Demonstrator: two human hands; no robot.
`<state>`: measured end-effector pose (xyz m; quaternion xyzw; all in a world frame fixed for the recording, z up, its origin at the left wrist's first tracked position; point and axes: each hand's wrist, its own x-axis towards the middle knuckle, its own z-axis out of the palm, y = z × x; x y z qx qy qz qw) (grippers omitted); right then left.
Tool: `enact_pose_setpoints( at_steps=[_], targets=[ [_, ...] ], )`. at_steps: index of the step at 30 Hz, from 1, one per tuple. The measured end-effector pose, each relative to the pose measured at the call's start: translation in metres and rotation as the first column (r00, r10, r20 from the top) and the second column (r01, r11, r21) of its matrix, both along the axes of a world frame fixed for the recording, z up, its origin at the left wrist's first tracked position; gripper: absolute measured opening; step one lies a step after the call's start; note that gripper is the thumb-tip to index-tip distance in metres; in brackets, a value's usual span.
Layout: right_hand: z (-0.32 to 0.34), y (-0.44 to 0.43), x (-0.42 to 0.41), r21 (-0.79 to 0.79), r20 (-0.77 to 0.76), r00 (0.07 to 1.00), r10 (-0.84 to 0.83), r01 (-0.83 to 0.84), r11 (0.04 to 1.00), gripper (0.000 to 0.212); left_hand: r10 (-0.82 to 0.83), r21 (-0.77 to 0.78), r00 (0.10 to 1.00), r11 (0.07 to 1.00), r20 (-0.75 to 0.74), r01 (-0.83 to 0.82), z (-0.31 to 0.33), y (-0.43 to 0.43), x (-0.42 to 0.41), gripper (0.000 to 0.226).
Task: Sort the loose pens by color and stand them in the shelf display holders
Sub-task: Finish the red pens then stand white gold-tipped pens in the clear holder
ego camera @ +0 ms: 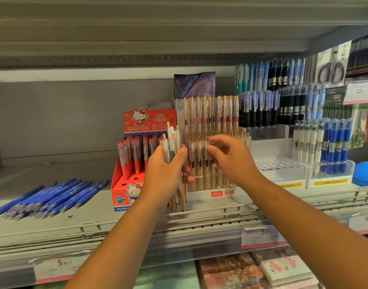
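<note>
Left hand had its grip wrapped round a bunch of beige pens, kept upright just beside the clear holder, I'd guess so each one could go straight in. Right hand was at the holder's front row, fingers curled, maybe pinching a pen top, but I couldn't tell through the plastic. Loose blue pens lay unsorted well off to the left on the shelf.

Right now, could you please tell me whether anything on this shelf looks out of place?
Yes: the blue pens lie flat in a loose heap on the shelf, left of the red display box, whereas neighbouring pens stand upright in holders. The left hand holds a bundle of beige pens.
</note>
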<state>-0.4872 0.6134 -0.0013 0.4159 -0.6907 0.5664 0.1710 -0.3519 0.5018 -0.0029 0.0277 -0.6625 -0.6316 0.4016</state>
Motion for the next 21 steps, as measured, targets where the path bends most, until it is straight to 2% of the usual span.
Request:
enact_pose_setpoints(
  at_steps=[7, 10, 12, 15, 18, 21],
  targets=[
    [0.000, 0.005, 0.001, 0.010, -0.081, 0.990, -0.116, 0.118, 0.993, 0.029, -0.013, -0.018, 1.000, 1.000, -0.017, 0.012, 0.001, 0.001, 0.004, 0.014],
    [0.004, 0.006, 0.007, -0.069, -0.102, 0.984, -0.147, 0.141, 0.988, 0.027, -0.010, -0.013, 1.000, 1.000, -0.018, 0.010, 0.002, 0.002, 0.005, 0.013],
    [0.008, 0.008, 0.015, -0.143, -0.112, 0.991, -0.076, 0.059, 0.988, 0.021, -0.022, 0.004, 1.000, 1.000, -0.022, 0.022, 0.002, 0.003, 0.005, 0.013],
    [0.012, 0.009, 0.030, -0.089, -0.155, 0.983, 0.099, -0.114, 0.990, 0.022, -0.054, 0.010, 0.998, 0.998, -0.036, 0.054, 0.002, 0.003, 0.005, 0.016],
    [0.011, 0.007, 0.041, 0.014, -0.087, 0.956, 0.280, -0.280, 0.960, 0.033, -0.074, -0.017, 0.996, 0.997, -0.056, 0.073, 0.003, 0.003, 0.006, 0.017],
    [0.007, 0.000, 0.048, 0.025, 0.031, 0.915, 0.401, -0.402, 0.915, 0.038, -0.045, -0.057, 0.997, 0.998, -0.069, 0.041, 0.002, 0.003, 0.007, 0.018]
  ],
)
